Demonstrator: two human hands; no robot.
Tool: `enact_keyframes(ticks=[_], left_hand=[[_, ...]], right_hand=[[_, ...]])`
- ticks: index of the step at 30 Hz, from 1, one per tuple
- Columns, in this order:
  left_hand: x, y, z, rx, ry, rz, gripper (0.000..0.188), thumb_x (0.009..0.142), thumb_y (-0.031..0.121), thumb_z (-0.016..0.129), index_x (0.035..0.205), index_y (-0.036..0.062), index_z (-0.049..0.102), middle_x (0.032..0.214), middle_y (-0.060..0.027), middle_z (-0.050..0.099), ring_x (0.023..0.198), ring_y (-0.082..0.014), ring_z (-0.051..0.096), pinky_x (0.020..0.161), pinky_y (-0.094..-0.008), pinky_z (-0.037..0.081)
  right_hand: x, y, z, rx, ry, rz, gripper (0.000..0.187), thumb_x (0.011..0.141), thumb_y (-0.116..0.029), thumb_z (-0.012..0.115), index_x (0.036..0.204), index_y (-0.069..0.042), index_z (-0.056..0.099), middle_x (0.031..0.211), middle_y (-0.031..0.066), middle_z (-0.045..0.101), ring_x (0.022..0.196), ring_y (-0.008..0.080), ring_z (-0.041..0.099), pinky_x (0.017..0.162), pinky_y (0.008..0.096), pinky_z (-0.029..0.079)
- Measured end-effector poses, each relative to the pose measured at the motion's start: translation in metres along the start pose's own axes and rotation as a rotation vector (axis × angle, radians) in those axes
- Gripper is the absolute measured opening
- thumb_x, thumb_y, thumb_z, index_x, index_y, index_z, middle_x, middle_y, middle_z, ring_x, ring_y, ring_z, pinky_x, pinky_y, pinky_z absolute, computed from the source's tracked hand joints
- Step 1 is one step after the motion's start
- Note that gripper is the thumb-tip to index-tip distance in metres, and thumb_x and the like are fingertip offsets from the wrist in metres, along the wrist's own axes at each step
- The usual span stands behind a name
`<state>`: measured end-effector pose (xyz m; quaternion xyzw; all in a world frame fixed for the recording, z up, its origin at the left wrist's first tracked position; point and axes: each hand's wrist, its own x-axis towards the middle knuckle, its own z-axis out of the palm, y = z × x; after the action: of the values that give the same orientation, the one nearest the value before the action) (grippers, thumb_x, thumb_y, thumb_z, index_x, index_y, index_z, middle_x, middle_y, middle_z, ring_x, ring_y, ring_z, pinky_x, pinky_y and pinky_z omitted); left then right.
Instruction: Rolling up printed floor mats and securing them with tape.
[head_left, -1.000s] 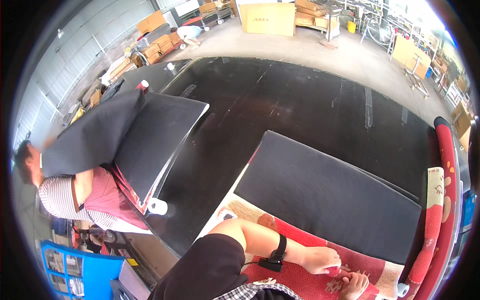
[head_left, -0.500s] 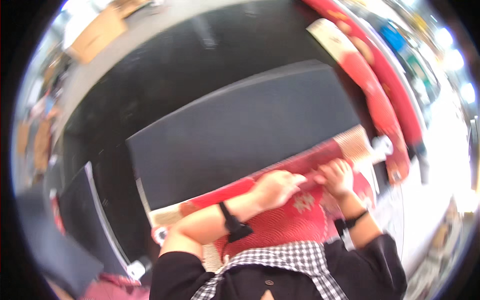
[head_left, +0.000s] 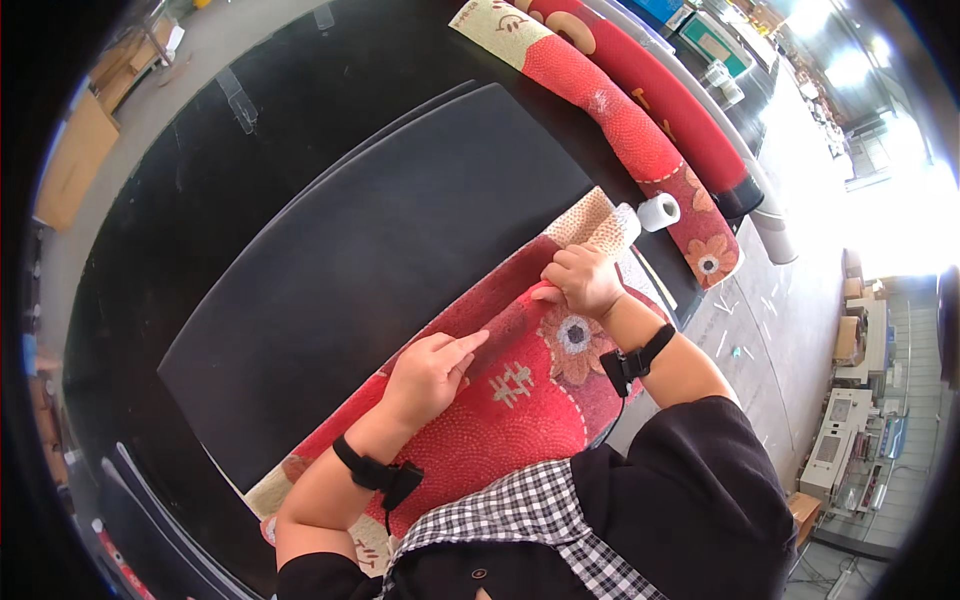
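A red patterned mat [head_left: 480, 455] with flower motifs and beige ends lies across the table edge against my body. A long fold or roll of it runs diagonally beside a smooth dark sheet [head_left: 380, 270]. Over the right part of that fold, my right hand [head_left: 585, 280] is closed on the mat, thumb pressed to the red surface. My left hand [head_left: 430, 375] rests farther left along the same fold. Its index finger stretches out across the mat and the other fingers are bent, with nothing visible in them. Both wrists wear black straps with small devices.
A rolled red mat [head_left: 640, 130] lies at the far right, with another red roll [head_left: 690, 105] behind it. A white roll of tape or film [head_left: 659, 212] stands close to my right hand. Beneath everything is a black table [head_left: 130, 290]. Cartons [head_left: 75, 165] stand at the far left.
My view has turned, so the table and mats appear shifted and tilted. My hands have moved farther apart along the fold, and the right one has closed over it.
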<state>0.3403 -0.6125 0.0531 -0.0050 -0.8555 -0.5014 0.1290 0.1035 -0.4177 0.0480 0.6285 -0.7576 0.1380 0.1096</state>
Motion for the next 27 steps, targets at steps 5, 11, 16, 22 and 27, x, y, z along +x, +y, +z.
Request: enact_keyframes(ticks=[5, 11, 16, 22, 27], left_hand=[[0.001, -0.004, -0.001, 0.018, -0.010, 0.008, 0.029, 0.088, 0.003, 0.063, 0.117, 0.0072, 0.068, 0.069, -0.0075, 0.059, 0.061, -0.0218, 0.058, 0.057, -0.0344, 0.048], [0.003, -0.005, 0.001, -0.024, -0.008, -0.015, 0.030, 0.087, 0.004, 0.064, 0.117, 0.0075, 0.068, 0.070, -0.0077, 0.059, 0.062, -0.0227, 0.057, 0.057, -0.0348, 0.048], [0.001, -0.005, -0.001, 0.059, -0.003, 0.045, 0.031, 0.085, -0.001, 0.065, 0.114, 0.0065, 0.069, 0.073, -0.0088, 0.061, 0.064, -0.0226, 0.059, 0.057, -0.0337, 0.049], [-0.002, -0.005, 0.001, 0.118, 0.014, 0.032, 0.032, 0.083, 0.001, 0.067, 0.114, 0.0068, 0.070, 0.073, -0.0063, 0.060, 0.066, -0.0228, 0.056, 0.064, -0.0345, 0.048], [0.002, 0.004, 0.001, 0.462, 0.122, 0.093, 0.028, 0.082, 0.010, 0.070, 0.108, 0.0183, 0.074, 0.083, -0.0015, 0.054, 0.081, -0.0209, 0.051, 0.078, -0.0348, 0.042]], right_hand=[[0.004, 0.027, -0.012, 0.026, 0.048, -0.043, 0.039, 0.077, -0.051, 0.068, 0.073, -0.013, 0.060, 0.068, 0.0020, 0.054, 0.067, 0.0231, 0.058, 0.064, 0.0354, 0.047], [-0.011, 0.048, -0.004, 0.057, -0.122, 0.038, 0.045, 0.078, -0.055, 0.064, 0.078, -0.010, 0.058, 0.075, 0.0058, 0.056, 0.073, 0.0275, 0.060, 0.066, 0.0390, 0.048], [-0.016, 0.067, -0.018, -0.080, 0.071, 0.001, 0.050, 0.079, -0.060, 0.060, 0.078, -0.011, 0.058, 0.082, 0.0041, 0.058, 0.086, 0.0275, 0.059, 0.078, 0.0411, 0.045], [-0.027, 0.093, -0.009, -0.018, -0.234, 0.284, 0.043, 0.088, -0.053, 0.056, 0.075, -0.012, 0.055, 0.077, 0.0062, 0.057, 0.083, 0.0284, 0.058, 0.078, 0.0407, 0.043], [-0.024, 0.098, -0.003, 0.051, -0.030, 0.319, 0.045, 0.079, -0.050, 0.067, 0.100, -0.011, 0.057, 0.099, 0.0119, 0.060, 0.101, 0.0336, 0.056, 0.094, 0.0477, 0.040]])
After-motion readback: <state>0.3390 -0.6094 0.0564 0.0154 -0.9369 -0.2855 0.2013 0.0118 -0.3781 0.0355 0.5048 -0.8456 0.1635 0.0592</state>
